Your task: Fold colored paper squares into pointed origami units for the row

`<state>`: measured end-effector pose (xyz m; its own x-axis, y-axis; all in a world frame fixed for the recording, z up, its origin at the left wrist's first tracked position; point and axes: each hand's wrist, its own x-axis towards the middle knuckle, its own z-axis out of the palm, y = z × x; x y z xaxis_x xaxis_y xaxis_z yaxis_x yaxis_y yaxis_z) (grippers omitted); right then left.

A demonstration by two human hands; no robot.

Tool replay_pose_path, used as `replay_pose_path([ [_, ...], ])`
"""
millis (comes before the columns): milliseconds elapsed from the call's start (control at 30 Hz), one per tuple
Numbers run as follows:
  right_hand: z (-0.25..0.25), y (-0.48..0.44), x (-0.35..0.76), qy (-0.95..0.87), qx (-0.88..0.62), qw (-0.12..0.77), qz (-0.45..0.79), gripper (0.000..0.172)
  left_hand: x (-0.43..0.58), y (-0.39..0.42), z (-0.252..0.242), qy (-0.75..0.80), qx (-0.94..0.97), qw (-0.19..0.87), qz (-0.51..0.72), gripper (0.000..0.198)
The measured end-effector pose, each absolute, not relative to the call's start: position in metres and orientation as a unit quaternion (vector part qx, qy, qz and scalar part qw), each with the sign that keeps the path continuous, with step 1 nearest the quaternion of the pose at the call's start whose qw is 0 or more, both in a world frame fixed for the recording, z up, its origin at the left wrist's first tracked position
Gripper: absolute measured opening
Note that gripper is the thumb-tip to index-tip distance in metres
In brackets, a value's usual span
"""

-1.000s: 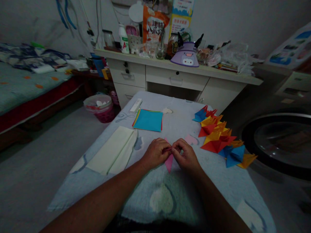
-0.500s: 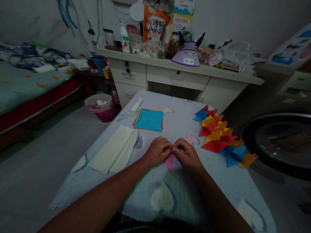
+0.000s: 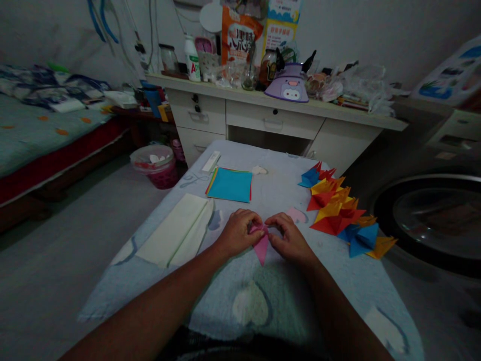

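Between my hands is a pink piece of folded origami paper, its pointed end toward me. My left hand pinches its left side near the top, thumb across the paper. From the right, my right hand has thumb and forefinger closed at its upper right edge. Fingers cover part of the upper folds. Beyond my hands lies a stack of square coloured paper, blue on top. Along the table's right side stand several folded paper cranes in red, orange, yellow and blue.
A folded cream cloth or paper sheet lies left of my arms on the cloth-covered table. A small white strip-shaped box is at the far left corner. Behind stands a cluttered white desk; a pink bin is on the floor.
My fingers have moved slightly apart at the top of the pink paper, showing more of its upper folds. The rest of the table looks the same.
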<state>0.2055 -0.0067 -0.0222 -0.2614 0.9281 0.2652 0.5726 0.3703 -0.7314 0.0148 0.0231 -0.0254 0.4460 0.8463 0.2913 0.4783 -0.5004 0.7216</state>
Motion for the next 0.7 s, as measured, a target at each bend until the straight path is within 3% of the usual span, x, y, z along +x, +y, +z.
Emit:
replay_pose_path([
  [167, -0.026, -0.006, 0.204, -0.781, -0.513, 0.284, 0.216, 0.008, 0.010, 0.022, -0.021, 0.417, 0.818, 0.265, 0.294, 0.017],
  [467, -0.018, -0.006, 0.208, -0.774, -0.481, 0.339, 0.234, 0.018, 0.002, 0.022, -0.016, 0.381, 0.732, 0.357, 0.437, 0.020],
  [700, -0.006, -0.010, 0.196, -0.777, -0.453, 0.363, 0.245, 0.019, 0.008, 0.026, -0.026, 0.441, 0.646, 0.448, 0.434, 0.034],
])
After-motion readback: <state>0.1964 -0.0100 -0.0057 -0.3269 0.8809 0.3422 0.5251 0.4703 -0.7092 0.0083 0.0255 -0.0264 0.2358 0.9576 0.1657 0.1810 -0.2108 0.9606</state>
